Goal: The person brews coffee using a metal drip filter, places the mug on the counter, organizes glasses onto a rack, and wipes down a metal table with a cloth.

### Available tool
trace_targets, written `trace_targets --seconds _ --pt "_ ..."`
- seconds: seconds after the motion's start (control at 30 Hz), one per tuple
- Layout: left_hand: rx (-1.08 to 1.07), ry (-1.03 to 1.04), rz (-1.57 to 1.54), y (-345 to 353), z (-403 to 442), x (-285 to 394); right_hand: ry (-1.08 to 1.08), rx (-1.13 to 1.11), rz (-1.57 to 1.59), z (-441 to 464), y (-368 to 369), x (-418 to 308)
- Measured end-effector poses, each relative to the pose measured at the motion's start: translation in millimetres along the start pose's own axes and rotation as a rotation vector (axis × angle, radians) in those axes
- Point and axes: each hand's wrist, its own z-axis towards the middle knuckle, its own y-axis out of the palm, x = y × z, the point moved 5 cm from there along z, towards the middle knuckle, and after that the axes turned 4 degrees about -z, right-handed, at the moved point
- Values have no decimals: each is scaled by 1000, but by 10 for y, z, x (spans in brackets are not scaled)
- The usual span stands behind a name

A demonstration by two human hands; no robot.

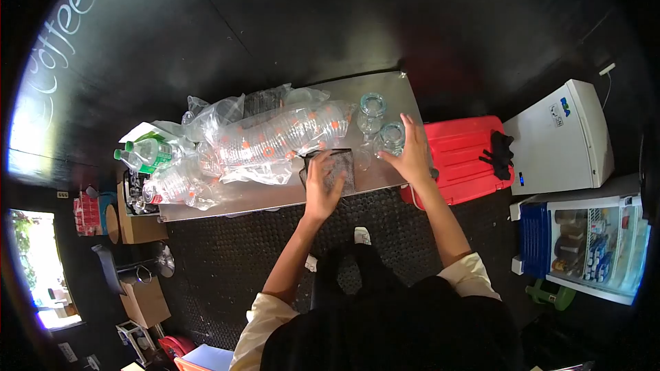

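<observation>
My left hand is over a black mesh holder at the front edge of the metal table. Its thumb and fingers are apart, and whether they touch the mesh is hard to tell. On the right, my right hand has its fingers spread beside a clear glass jar; the jar lies between thumb and fingertips without a visible grip. Another glass vessel stands behind that jar. Left of both hands lies a long plastic-wrapped stack of clear cups with orange marks.
Green-capped bottles and more wrapped cups crowd the table's left end. A red lidded cooler box with a black item on it adjoins the right end. Beyond are a white freezer and a glass-door fridge.
</observation>
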Motion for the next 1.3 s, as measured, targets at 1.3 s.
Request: trace_targets --seconds 1.3 --pt "149 88 -166 88 400 488 609 437 987 -938 -456 410"
